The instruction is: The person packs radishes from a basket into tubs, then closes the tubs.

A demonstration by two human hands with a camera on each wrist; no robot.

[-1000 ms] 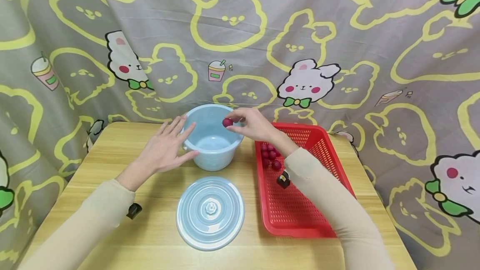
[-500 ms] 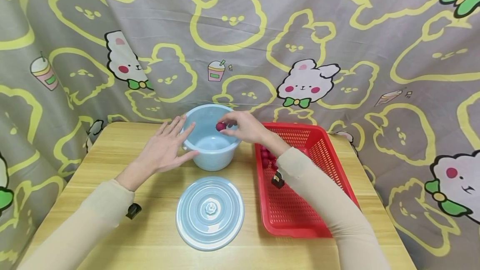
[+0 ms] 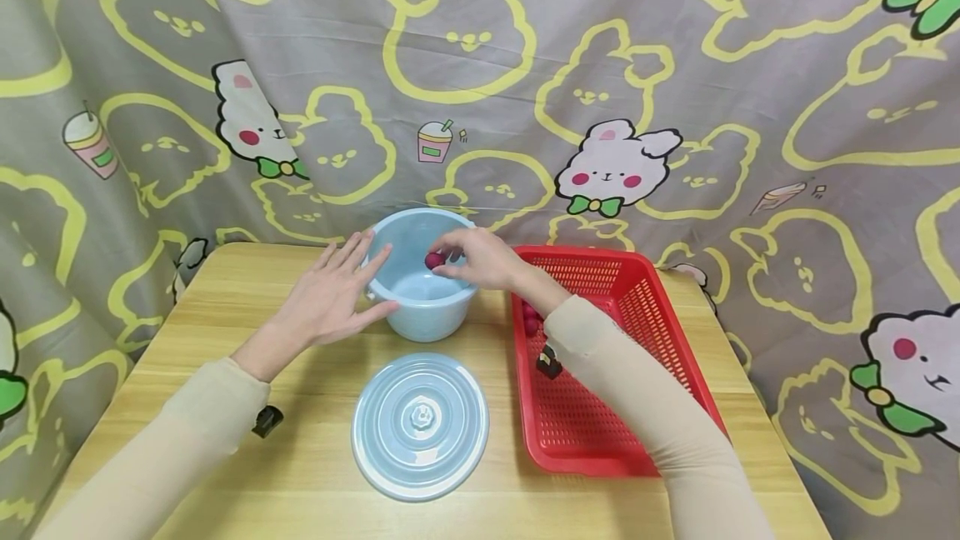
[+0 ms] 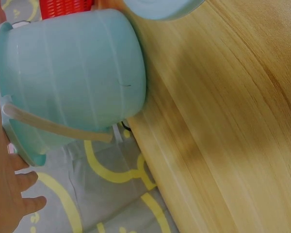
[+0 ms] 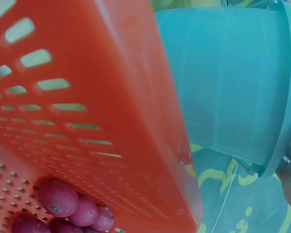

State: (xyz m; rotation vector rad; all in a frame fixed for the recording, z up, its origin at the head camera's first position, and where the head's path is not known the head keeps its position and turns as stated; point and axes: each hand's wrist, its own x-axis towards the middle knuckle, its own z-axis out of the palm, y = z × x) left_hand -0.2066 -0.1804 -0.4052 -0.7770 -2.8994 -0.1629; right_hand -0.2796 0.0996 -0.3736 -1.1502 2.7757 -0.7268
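Observation:
A light blue plastic bucket stands at the back of the table, its mouth uncovered. My left hand rests against the left side of its rim, fingers straight and spread. Between thumb and fingertips my right hand pinches a small round red radish inside the bucket's mouth. The red perforated basket to the right holds several more radishes, partly hidden by my right forearm in the head view. In the left wrist view the bucket's pale handle hangs down its side.
The blue round lid, knob up, lies on the wooden table in front of the bucket. A patterned grey curtain hangs close behind the table. Black devices sit at both wrists.
My right hand has moved left and slightly down with the radish, from the bucket's right rim further in over its mouth. The left hand has stayed still.

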